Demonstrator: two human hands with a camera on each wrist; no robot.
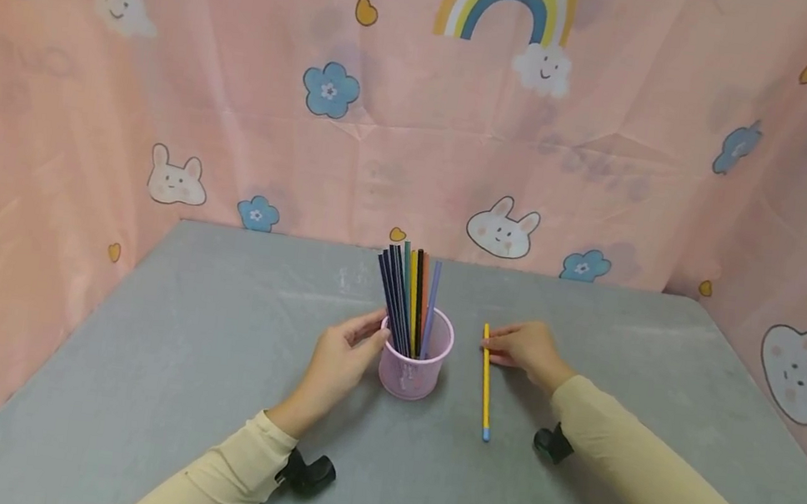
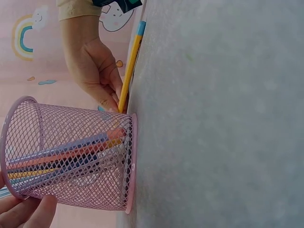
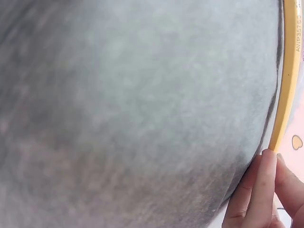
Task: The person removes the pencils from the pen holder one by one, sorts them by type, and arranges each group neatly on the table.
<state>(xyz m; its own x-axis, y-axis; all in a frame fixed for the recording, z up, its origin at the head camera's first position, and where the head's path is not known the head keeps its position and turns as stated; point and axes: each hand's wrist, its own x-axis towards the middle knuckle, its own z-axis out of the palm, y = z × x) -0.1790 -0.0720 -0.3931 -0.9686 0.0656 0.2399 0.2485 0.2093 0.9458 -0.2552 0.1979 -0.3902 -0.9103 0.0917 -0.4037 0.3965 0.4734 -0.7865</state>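
Observation:
A pink mesh pencil cup [image 1: 409,379] stands upright on the grey table, holding several coloured pencils [image 1: 408,303] that lean to the left. My left hand [image 1: 343,362] grips the cup's left rim, thumb in front and fingers behind; the left wrist view shows its fingertips [image 2: 46,211] against the mesh near the rim. To the right of the cup, my right hand [image 1: 527,351] pinches a yellow pencil [image 1: 486,388] near its far end. The pencil's blue end [image 1: 486,434] points toward me. Whether its whole length touches the table, I cannot tell.
The grey table [image 1: 204,396] reaches back to a pink cloth [image 1: 385,157] printed with rainbows, rabbits and flowers, which also hangs at both sides. A black wrist-worn device [image 1: 311,474] sits under the left sleeve, and another black device [image 1: 552,443] under the right.

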